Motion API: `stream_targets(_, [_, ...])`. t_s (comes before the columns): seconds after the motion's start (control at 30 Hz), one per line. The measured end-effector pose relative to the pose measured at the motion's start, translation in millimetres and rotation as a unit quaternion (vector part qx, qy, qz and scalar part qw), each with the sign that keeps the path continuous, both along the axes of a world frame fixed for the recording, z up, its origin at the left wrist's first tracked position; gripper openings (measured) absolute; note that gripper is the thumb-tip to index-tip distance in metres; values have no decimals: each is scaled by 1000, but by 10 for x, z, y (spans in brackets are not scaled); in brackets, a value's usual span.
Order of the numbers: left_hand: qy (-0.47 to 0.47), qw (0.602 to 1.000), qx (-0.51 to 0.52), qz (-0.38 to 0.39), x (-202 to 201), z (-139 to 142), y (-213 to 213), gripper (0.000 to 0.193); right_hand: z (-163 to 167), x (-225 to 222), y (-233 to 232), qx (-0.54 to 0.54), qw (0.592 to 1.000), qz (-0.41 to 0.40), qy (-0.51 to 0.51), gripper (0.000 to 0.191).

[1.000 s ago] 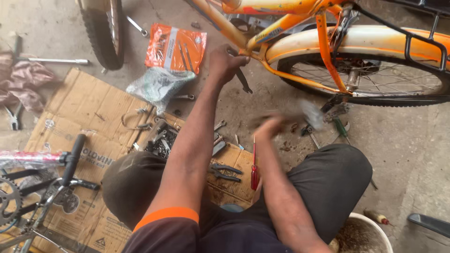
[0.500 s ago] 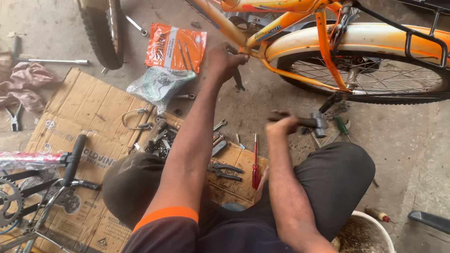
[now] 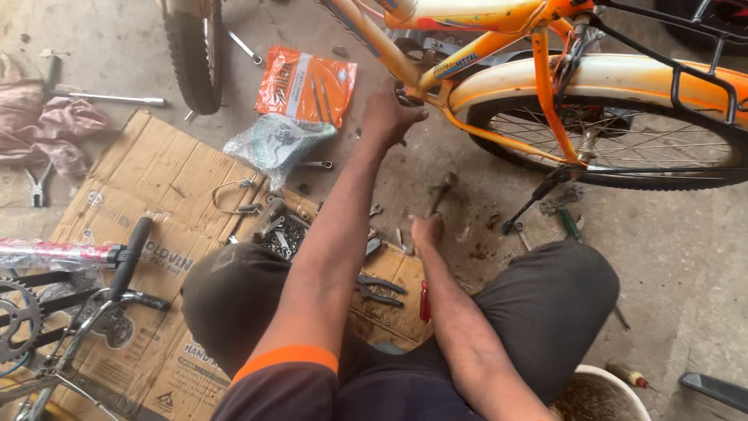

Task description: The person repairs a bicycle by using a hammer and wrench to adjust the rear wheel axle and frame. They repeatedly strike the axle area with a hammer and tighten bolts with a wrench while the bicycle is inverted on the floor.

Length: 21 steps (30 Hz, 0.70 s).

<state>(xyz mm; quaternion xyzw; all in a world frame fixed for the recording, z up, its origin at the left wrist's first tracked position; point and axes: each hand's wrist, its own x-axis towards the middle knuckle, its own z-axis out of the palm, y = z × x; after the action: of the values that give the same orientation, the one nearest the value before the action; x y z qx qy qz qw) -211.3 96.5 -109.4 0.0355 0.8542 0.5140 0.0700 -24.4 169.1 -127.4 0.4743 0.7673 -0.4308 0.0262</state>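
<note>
Now left hand [image 3: 392, 117] clamped at bicycle frame [image 3: 460, 66] joint; right hand [image 3: 425, 231] below frame, gripping hammer [image 3: 438, 191]; hammering unfinished.

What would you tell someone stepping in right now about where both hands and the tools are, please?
Left hand: stretched out, pressed against the orange bicycle frame by the crank area, gripping a small part I cannot identify.
Right hand: low over the floor, closed on the handle of a hammer-like tool.
Nearby: pliers and a red-handled screwdriver on the cardboard, loose parts beside the left knee.
Done: bicycle propped on its stand, tools laid out.
Left: work at the frame looks unfinished.
</note>
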Motion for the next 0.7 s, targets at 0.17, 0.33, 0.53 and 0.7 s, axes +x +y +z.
stream_targets(0.17, [-8, 999, 9, 40, 90, -34, -21, 80, 217, -260, 74, 177, 973, 95, 117, 68])
stream_targets(0.33, [-32, 996, 48, 66, 150, -31, -41, 71, 566, -964, -44, 151, 919, 267, 248, 45])
stream_targets(0.53, [-24, 995, 61, 80, 180, -76, -23, 58, 578, -1150, 100, -66, 928, 280, 235, 10])
stream_targets(0.7, [23, 997, 29, 70, 121, -276, 5, 36, 373, -807, 430, 256, 877, 306, 268, 8])
